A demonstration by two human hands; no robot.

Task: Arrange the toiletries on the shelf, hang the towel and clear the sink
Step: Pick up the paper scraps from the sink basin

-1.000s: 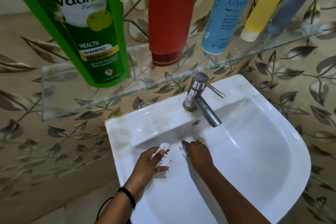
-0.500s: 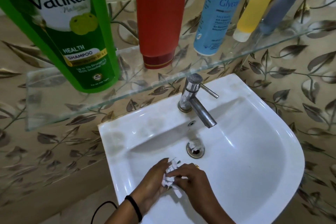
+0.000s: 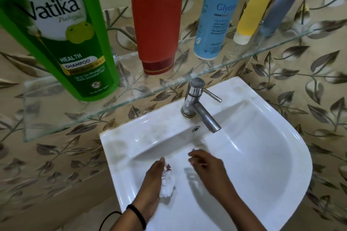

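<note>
We find one wad of crumpled white paper (image 3: 167, 184) in the basin of the white sink (image 3: 262, 165), held in the curled fingers of the left hand (image 3: 153, 182). The right hand (image 3: 208, 165) hangs over the drain area, blurred; we cannot tell whether its loosely bent fingers pinch anything. One steel tap (image 3: 199, 105) stands at the basin's back edge. Above it, one glass shelf (image 3: 131, 97) carries five containers: a green shampoo bottle (image 3: 62, 43), a red bottle (image 3: 155, 24), a blue tube (image 3: 217, 15), a yellow tube (image 3: 255, 7) and a grey tube (image 3: 281, 5). The first three are cut off by the upper edge. The drain is hidden by the right hand.
</note>
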